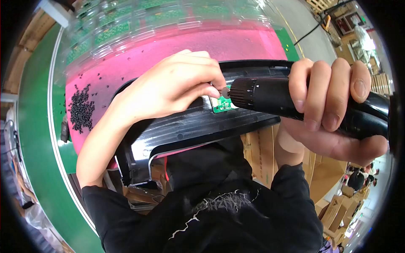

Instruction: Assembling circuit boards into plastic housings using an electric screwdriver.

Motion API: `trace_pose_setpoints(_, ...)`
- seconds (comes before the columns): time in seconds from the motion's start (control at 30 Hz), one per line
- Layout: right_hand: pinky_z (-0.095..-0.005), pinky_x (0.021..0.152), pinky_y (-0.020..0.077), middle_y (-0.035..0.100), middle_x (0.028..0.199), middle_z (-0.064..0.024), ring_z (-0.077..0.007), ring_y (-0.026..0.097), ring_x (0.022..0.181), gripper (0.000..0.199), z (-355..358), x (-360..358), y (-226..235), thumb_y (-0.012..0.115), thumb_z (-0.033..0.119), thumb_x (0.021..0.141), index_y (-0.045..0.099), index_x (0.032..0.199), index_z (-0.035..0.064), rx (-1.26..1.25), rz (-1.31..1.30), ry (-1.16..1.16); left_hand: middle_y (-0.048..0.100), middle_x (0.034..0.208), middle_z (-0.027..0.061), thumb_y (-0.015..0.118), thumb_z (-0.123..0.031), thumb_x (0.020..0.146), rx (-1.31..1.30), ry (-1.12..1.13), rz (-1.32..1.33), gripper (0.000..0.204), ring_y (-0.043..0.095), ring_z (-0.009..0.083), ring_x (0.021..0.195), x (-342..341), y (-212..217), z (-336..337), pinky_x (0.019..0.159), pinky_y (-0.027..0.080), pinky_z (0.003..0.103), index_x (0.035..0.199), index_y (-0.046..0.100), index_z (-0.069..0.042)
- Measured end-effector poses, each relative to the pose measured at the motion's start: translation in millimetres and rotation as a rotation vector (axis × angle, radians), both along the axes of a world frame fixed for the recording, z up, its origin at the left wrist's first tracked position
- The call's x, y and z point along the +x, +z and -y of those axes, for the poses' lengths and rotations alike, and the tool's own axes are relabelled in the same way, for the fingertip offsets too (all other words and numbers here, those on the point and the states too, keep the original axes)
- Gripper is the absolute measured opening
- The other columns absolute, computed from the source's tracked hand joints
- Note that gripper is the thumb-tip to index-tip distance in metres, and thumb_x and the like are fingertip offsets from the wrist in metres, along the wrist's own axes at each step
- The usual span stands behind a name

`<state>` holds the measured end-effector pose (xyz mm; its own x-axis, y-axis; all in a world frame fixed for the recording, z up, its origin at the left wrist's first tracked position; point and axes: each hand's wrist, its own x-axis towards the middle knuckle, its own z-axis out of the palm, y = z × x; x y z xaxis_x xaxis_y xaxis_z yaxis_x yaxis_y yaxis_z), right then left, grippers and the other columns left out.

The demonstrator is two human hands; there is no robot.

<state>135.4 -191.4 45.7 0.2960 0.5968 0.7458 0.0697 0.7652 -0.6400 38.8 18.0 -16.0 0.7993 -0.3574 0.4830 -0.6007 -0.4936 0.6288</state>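
View from the head camera, looking down at a work surface. At centre frame the left hand rests on a black plastic housing, its fingers curled and pressed together, thumb and forefinger tips pinching at something too small to make out, probably a screw, just beside a small green circuit board. The board sits on the housing's upper face, at the middle of the frame. From the right edge the right hand wraps a black electric screwdriver; four fingers close over the top of the barrel and the thumb lies beneath, a full fist grip. The tool's ribbed nose points left and meets the board right at the left fingertips.

The housing lies across a pink mat and overhangs its near edge toward the person's black sleeve and shirt. It looks stiff, light and smooth, so it is best steadied by pressing down on its flat face. The board appears thin and fragile, best held by its edges.

A heap of small black screws lies at the left of the mat. Clear plastic trays holding more green boards fill the upper left. A green belt curves down the left side.
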Motion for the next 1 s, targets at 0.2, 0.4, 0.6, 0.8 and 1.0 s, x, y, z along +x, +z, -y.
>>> trace_pose_setpoints(0.2, -0.0255, 0.064, 0.0429, 0.055, 0.074, 0.0041, -0.0074, 0.053, 0.058, 0.060, 13.1, 11.8, -3.3, 0.072, 0.056, 0.080, 0.052, 0.109, 0.0077, -0.002, 0.068, 0.020, 0.065, 0.100, 0.0125, 0.072, -0.012, 0.081, -0.065, 0.022, -0.127, 0.031, 0.061, 0.0288, 0.099, -2.6, 7.1, 6.2, 0.089, 0.048, 0.039, 0.107, 0.063, 0.003)
trace_pose_setpoints(0.4, -0.0251, 0.054, 0.0372, 0.052, 0.068, 0.0014, -0.0089, 0.045, 0.050, 0.063, 27.7, 13.3, -25.1, 0.059, 0.063, 0.085, 0.052, 0.105, 0.0047, -0.128, 0.042, -0.241, 0.055, 0.121, 0.0139, 0.064, -0.059, 0.083, 0.022, 0.142, -0.043, 0.085, 0.052, 0.0260, 0.118, -0.9, -7.9, -7.4, 0.105, 0.036, 0.042, 0.138, 0.039, 0.002)
trace_pose_setpoints(0.6, -0.0260, 0.049, 0.0347, 0.048, 0.061, 0.0009, -0.0101, 0.042, 0.045, 0.059, 38.3, 4.9, -27.6, 0.055, 0.060, 0.086, 0.050, 0.098, 0.0024, -0.291, -0.168, -0.527, 0.047, 0.123, 0.0186, 0.042, -0.044, 0.093, 0.062, 0.196, -0.080, 0.052, 0.041, 0.0253, 0.113, -3.5, -1.7, -4.4, 0.108, 0.025, 0.039, 0.119, 0.030, -0.001)
trace_pose_setpoints(0.8, -0.0247, 0.048, 0.0341, 0.048, 0.061, 0.0012, -0.0090, 0.041, 0.045, 0.059, 35.7, 14.2, -36.7, 0.055, 0.061, 0.086, 0.050, 0.097, 0.0028, -0.295, -0.207, -0.489, 0.045, 0.121, 0.0181, 0.045, -0.010, 0.091, -0.080, 0.182, -0.069, 0.028, 0.043, 0.0271, 0.111, -2.2, -4.4, -7.1, 0.108, 0.029, 0.041, 0.113, 0.030, -0.002)
trace_pose_setpoints(1.0, -0.0221, 0.046, 0.0327, 0.048, 0.061, 0.0021, -0.0059, 0.041, 0.044, 0.060, 31.3, 18.6, -35.4, 0.059, 0.062, 0.086, 0.050, 0.096, 0.0043, -0.399, -0.118, -0.418, 0.047, 0.119, 0.0169, 0.045, -0.004, 0.093, 0.073, 0.344, -0.177, 0.026, 0.044, 0.0266, 0.109, -5.2, -6.1, 0.8, 0.105, 0.032, 0.039, 0.115, 0.031, -0.003)
